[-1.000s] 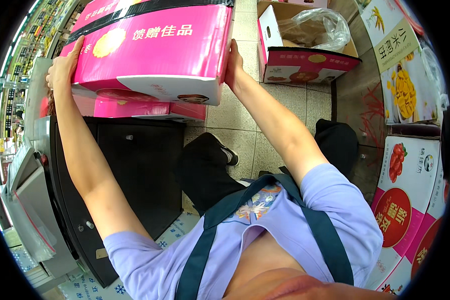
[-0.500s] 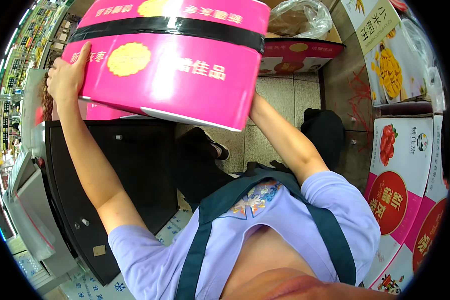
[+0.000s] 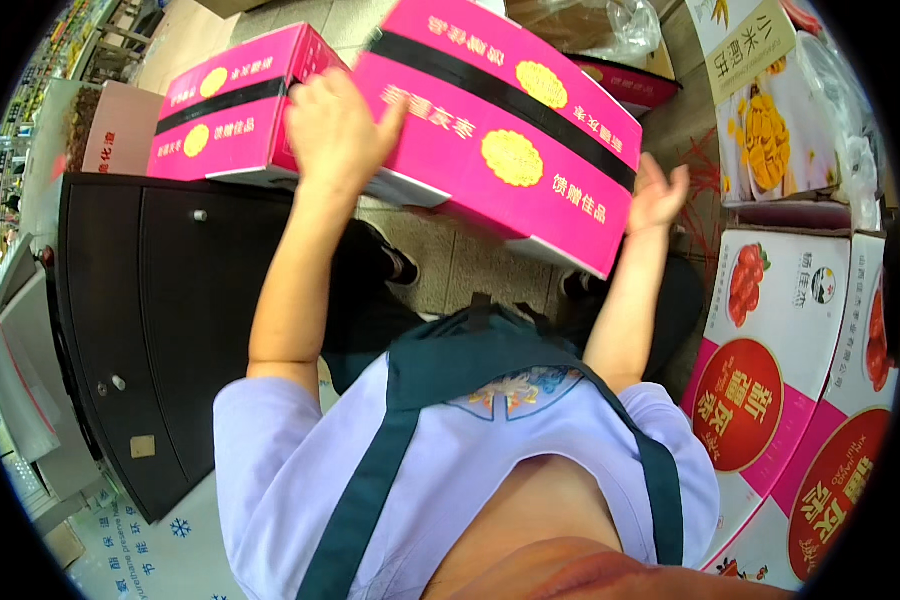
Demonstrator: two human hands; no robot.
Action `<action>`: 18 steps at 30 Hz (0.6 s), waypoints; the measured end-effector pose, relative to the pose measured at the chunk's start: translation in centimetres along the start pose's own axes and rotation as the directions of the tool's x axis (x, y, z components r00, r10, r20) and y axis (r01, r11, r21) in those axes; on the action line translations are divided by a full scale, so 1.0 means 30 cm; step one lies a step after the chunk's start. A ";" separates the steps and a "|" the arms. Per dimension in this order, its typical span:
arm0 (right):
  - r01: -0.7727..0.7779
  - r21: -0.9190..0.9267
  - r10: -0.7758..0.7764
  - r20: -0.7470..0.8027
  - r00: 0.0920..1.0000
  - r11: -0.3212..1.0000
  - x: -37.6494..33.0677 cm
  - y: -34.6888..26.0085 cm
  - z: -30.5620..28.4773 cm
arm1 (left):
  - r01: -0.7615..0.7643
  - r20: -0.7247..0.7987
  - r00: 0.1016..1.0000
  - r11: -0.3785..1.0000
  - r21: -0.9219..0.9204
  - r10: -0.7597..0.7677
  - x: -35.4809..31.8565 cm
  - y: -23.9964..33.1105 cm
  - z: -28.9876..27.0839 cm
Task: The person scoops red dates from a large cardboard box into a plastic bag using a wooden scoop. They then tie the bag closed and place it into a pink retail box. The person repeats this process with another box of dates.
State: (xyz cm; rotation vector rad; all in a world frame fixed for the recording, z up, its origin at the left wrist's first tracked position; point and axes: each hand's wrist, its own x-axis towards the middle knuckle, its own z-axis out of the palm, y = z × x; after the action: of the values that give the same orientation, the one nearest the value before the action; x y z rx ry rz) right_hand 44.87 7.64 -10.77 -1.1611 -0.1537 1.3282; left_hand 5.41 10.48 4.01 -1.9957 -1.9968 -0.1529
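Note:
A large pink cardboard box (image 3: 450, 130) with black tape round it lies tilted in front of me, its right end lower in view. My left hand (image 3: 330, 135) is at its left end, thumb stretched onto the printed face, the other fingers down beside the edge. Against the right end rests my right hand (image 3: 658, 200), fingers partly extended and thumb apart; its palm's contact is partly hidden. Left of my left hand, a smaller pink taped box (image 3: 225, 110) sits on the dark cabinet's far end.
The dark cabinet (image 3: 160, 310) with small knobs stands at my left. White and pink cartons (image 3: 780, 290) are stacked at right, below a box with yellow fruit pictures (image 3: 770, 140). An opened carton with clear plastic (image 3: 610, 30) lies beyond. My shoes are on the tiled floor (image 3: 430, 260).
The large box has moved right and turned, its right end dropping in view. The smaller pink box now shows fully on the left. Both hands shifted right with the large box.

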 end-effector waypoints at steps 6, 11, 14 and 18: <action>0.485 -0.595 -0.464 0.204 0.862 0.641 -0.101 -0.253 -0.008 | 0.010 0.346 0.938 0.991 -0.137 0.038 -0.258 0.135 0.507; 0.258 -0.818 -0.113 0.233 0.966 0.515 -0.099 -0.067 -0.083 | 0.146 0.619 0.781 0.943 -0.300 0.076 -0.253 0.015 0.558; 0.302 -0.827 -0.088 0.297 0.951 0.474 -0.087 -0.005 0.007 | 0.310 0.712 0.641 0.752 -0.582 0.287 -0.173 -0.055 0.498; 0.102 -0.847 0.105 0.183 0.978 0.522 0.005 0.039 0.074 | 0.528 0.784 0.609 0.678 -0.512 0.119 -0.133 -0.077 0.667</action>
State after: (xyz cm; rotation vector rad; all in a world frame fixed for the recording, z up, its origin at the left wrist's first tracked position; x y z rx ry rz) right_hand 42.65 8.80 -10.63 -1.8324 -1.0892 1.3967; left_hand 0.17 12.46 -15.73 -2.5324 -3.1632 -0.1519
